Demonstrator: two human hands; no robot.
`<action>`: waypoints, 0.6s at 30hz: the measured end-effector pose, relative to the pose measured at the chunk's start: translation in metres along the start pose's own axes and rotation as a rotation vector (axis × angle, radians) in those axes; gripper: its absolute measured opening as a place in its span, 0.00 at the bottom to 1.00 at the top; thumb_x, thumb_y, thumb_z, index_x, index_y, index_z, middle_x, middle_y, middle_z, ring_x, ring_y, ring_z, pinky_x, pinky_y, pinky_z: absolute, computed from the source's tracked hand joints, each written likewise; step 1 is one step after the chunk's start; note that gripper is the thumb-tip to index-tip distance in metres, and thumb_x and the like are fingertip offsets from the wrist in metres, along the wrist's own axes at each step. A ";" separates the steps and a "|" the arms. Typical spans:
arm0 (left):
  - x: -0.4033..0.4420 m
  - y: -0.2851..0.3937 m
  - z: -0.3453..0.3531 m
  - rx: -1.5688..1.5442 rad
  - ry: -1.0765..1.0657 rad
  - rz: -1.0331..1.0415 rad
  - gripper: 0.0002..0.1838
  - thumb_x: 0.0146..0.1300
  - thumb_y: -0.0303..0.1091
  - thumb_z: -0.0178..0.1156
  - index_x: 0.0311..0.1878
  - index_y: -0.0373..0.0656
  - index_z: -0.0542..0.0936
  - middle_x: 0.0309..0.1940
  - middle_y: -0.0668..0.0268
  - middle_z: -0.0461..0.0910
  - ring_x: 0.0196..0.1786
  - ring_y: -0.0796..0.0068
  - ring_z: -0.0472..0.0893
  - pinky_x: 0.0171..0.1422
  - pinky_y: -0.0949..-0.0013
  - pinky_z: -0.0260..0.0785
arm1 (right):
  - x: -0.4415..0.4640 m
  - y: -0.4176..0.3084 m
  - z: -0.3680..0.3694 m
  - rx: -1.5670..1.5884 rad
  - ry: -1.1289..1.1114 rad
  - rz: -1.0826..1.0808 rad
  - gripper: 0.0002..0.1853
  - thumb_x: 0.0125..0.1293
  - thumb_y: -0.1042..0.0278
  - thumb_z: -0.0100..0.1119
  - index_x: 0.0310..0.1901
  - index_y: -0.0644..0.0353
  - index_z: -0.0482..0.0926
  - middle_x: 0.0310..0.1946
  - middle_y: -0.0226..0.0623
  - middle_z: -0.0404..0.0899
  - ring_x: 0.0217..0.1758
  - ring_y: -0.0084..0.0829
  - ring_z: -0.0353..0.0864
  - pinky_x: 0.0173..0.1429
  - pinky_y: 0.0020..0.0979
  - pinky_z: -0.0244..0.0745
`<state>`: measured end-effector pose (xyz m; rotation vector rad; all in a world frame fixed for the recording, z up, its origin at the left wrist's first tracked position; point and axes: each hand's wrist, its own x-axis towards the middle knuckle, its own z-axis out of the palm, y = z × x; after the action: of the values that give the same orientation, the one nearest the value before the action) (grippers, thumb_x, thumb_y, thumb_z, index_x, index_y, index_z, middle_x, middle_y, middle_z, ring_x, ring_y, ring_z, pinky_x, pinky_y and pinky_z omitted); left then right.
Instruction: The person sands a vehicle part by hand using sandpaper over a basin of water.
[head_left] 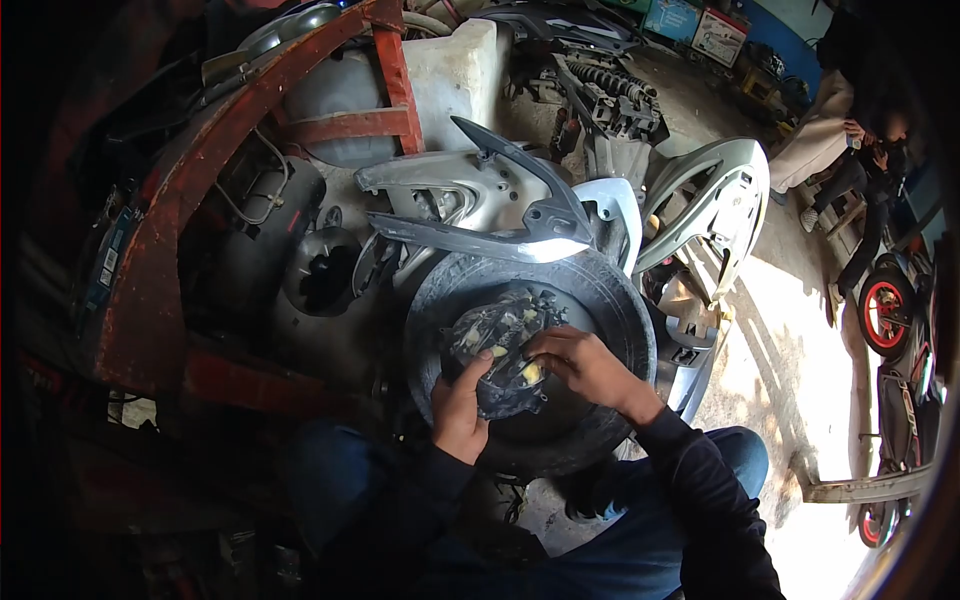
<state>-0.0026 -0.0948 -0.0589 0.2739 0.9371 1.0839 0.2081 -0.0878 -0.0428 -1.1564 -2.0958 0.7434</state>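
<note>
A dark, rounded part with yellowish patches (pixel 497 335) is held over a large black round basin or tire-like ring (pixel 640 330). My left hand (pixel 462 412) grips its lower left side, thumb lying on top. On its right side my right hand (pixel 590 370) has its fingers pinched at a yellowish piece (pixel 532 373), partly hidden by the fingertips. Just beyond the ring's far rim lies a dark curved trim piece (pixel 545 215) with a light grey panel (pixel 480 185) behind it.
A red metal frame (pixel 165 240) stands at the left, beside a dark cylinder (pixel 270 230). Silver fairings (pixel 745 200) and a shock-absorber assembly (pixel 615 95) lie beyond the ring. At the right are two people (pixel 885 160) and a motorcycle with red-rimmed wheels (pixel 887 312).
</note>
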 end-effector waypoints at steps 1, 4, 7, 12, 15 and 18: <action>0.000 0.000 0.000 -0.001 0.001 0.001 0.17 0.66 0.32 0.68 0.57 0.41 0.81 0.51 0.63 0.85 0.52 0.70 0.86 0.55 0.65 0.81 | 0.000 -0.001 0.000 0.000 -0.001 -0.001 0.11 0.63 0.80 0.61 0.47 0.65 0.82 0.46 0.44 0.83 0.53 0.50 0.81 0.59 0.43 0.76; -0.001 -0.001 0.001 0.011 -0.017 0.027 0.17 0.66 0.31 0.68 0.57 0.41 0.81 0.52 0.63 0.85 0.51 0.70 0.86 0.55 0.65 0.81 | -0.002 -0.006 -0.001 0.037 -0.022 0.034 0.12 0.62 0.82 0.61 0.48 0.64 0.81 0.47 0.43 0.82 0.53 0.50 0.82 0.57 0.44 0.78; 0.000 -0.002 -0.001 -0.008 -0.021 0.013 0.17 0.66 0.31 0.68 0.57 0.41 0.81 0.51 0.63 0.85 0.51 0.70 0.86 0.55 0.65 0.81 | -0.001 -0.009 -0.001 0.053 -0.024 0.015 0.11 0.62 0.82 0.61 0.46 0.64 0.80 0.49 0.42 0.82 0.52 0.50 0.82 0.55 0.43 0.79; 0.001 -0.004 -0.001 -0.020 0.001 0.028 0.16 0.66 0.31 0.68 0.57 0.41 0.81 0.51 0.63 0.85 0.51 0.70 0.87 0.55 0.65 0.81 | 0.002 -0.012 0.000 -0.002 -0.016 -0.037 0.09 0.61 0.81 0.62 0.43 0.65 0.80 0.48 0.42 0.81 0.54 0.49 0.82 0.56 0.43 0.78; 0.001 -0.003 -0.003 -0.015 -0.011 0.026 0.17 0.66 0.30 0.68 0.57 0.41 0.81 0.50 0.63 0.85 0.51 0.69 0.87 0.55 0.65 0.82 | 0.003 -0.009 0.000 0.010 -0.048 -0.052 0.09 0.60 0.81 0.63 0.43 0.65 0.80 0.47 0.42 0.81 0.54 0.49 0.81 0.56 0.42 0.79; 0.000 0.003 0.000 -0.078 0.012 -0.047 0.20 0.64 0.24 0.69 0.59 0.38 0.78 0.52 0.61 0.84 0.52 0.68 0.86 0.56 0.64 0.81 | 0.003 -0.006 0.001 0.054 -0.054 -0.051 0.09 0.60 0.81 0.63 0.42 0.65 0.80 0.47 0.43 0.82 0.53 0.49 0.82 0.56 0.42 0.79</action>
<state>-0.0043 -0.0937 -0.0566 0.1805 0.9055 1.0776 0.2032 -0.0879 -0.0386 -1.0614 -2.1282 0.8103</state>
